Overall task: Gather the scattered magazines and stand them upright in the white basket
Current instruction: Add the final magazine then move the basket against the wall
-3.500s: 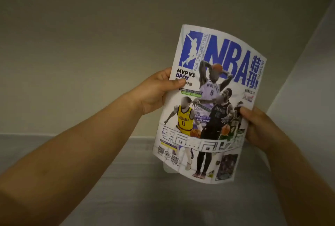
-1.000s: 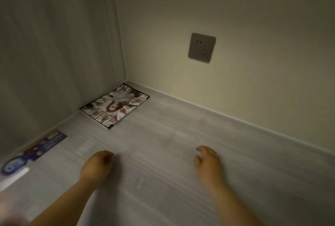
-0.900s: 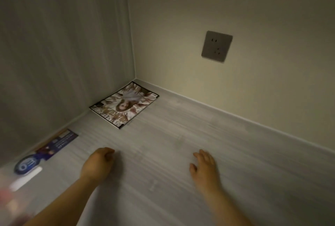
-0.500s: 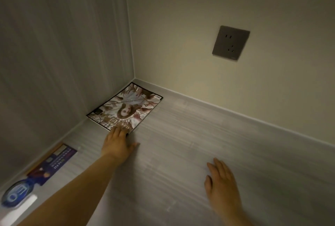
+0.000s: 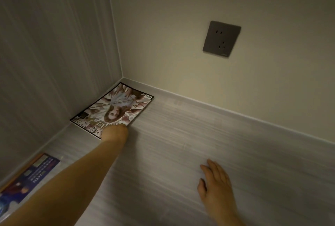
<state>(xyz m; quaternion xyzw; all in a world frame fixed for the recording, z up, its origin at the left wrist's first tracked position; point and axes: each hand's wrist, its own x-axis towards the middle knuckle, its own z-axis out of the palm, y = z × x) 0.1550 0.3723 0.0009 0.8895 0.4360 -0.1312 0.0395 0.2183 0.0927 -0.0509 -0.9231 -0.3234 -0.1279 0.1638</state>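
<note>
Magazines are seen in two places on the grey floor (image 5: pixel 181 153). At the far left, a blue magazine (image 5: pixel 27 177) lies flat against the foot of the left wall (image 5: pixel 45 53), partly cut off by the frame edge. Further right, a second magazine (image 5: pixel 116 110) with a pale cover lies flat in the corner, one long edge close along the left wall and its far corner near the back wall (image 5: pixel 181 26). The left hand (image 5: pixel 114 132) is stretched out to this magazine's near corner and is laid on or over it; whether its grip is closed on the cover cannot be told, as the fingers are hidden behind the hand. A dark wall socket (image 5: pixel 221 38) is set in the back wall, above the floor. At the right, the right hand (image 5: pixel 216 187) is held low over the bare floor, palm down, fingers loosely apart and nothing gripped, well apart from both magazines.
</note>
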